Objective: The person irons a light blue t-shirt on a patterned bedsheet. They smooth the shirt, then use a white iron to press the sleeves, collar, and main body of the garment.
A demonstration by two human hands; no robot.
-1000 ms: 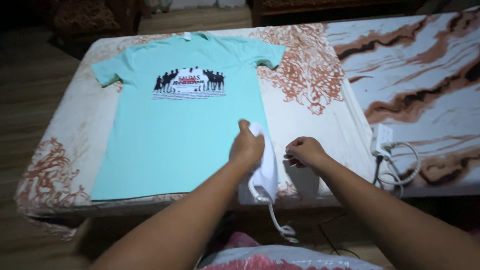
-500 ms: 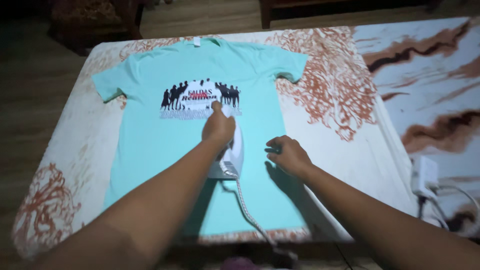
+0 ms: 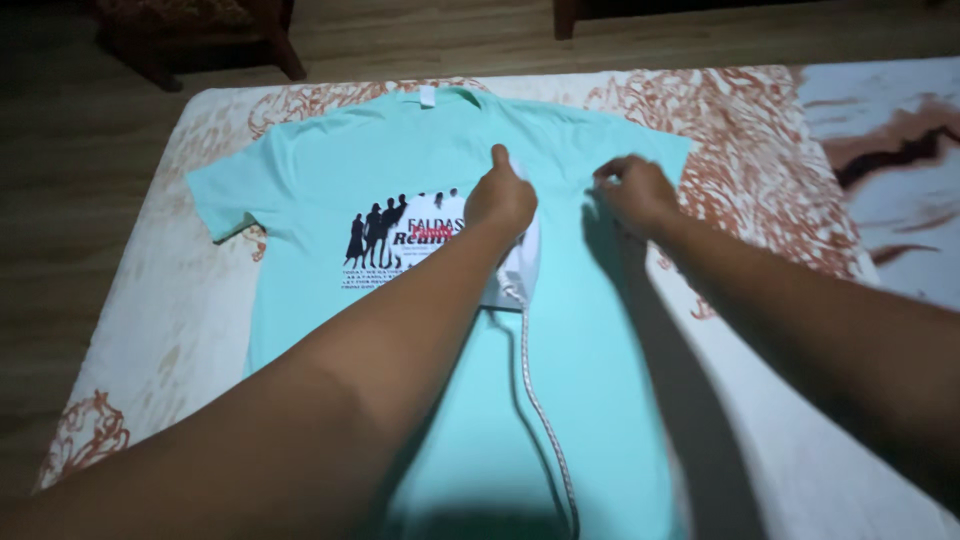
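Gripping smooth white iron point(image 3: 515, 262), left hand point(image 3: 500, 197), flat mint cotton T-shirt point(image 3: 330, 170), braided cord point(image 3: 545, 420)

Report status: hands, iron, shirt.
Left hand grips iron on shirt. Right hand pinches shirt near sleeve. Cord trails across shirt.

T-shirt point(image 3: 560, 380): smooth matt mint cloth. Iron point(image 3: 518, 268): glossy white plastic, braided cord point(image 3: 545, 420). Cover point(image 3: 760, 130): matt printed cloth. Floor point(image 3: 80, 160): wood.
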